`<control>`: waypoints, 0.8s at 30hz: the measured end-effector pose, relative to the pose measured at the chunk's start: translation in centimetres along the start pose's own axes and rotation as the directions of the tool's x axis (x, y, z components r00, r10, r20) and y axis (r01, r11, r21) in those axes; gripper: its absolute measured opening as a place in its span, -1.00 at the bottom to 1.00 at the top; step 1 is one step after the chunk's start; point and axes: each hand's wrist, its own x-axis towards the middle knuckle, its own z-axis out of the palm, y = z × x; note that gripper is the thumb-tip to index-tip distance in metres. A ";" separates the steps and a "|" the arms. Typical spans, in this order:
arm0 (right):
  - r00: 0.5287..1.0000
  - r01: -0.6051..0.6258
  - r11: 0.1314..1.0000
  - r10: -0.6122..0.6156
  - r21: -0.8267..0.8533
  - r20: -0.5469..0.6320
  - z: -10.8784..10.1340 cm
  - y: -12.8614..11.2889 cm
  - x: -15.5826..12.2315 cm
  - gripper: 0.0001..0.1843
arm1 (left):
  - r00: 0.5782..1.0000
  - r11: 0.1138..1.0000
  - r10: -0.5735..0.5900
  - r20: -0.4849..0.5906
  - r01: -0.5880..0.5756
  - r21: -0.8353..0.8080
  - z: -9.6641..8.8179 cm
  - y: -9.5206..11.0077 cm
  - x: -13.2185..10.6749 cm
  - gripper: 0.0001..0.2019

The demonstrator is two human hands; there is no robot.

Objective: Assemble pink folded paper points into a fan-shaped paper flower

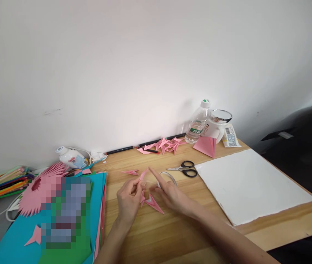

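Note:
A folded pink paper piece is pinched between the thumb and fingers of my left hand. My right hand is beside it, index finger stretched to the paper's upper tip and thumb apart below. A faint, pale strip seems to run between my hands; I cannot make out its ends. Partly covered by my right hand is a roll of tape. On the wood just below my hands lie two folded pink pieces, one of them a pointed piece. Another pink piece lies to the left, and black-handled scissors to the right.
Folded pink pieces and pens lie along the wall. A water bottle, a mug and pink paper stand behind a white board. Coloured sheets and a pink paper ring are at left.

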 end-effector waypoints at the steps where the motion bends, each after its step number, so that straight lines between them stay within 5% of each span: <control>1: 1.000 -0.007 1.000 0.007 0.029 -0.009 -0.1 0.3 0.1 -0.50 | 1.000 1.000 -0.013 0.014 0.013 -0.003 0.0 -0.2 0.0 -0.88; 8: 0.997 -0.012 1.000 0.012 0.007 -0.077 -1.0 1.2 0.4 -0.83 | 0.992 0.998 -0.066 0.110 0.067 -0.013 0.2 -0.3 0.2 -0.86; 14: 0.968 -0.162 0.986 0.154 -0.026 -0.197 -0.4 0.9 0.5 -0.73 | 0.959 0.958 -0.222 0.179 0.249 -0.145 0.5 1.7 0.1 -0.81; 24: 0.949 -0.147 0.982 0.174 0.117 -0.262 0.0 0.8 0.6 -0.76 | 0.924 0.916 -0.319 0.210 0.357 -0.181 0.4 2.4 0.2 -0.72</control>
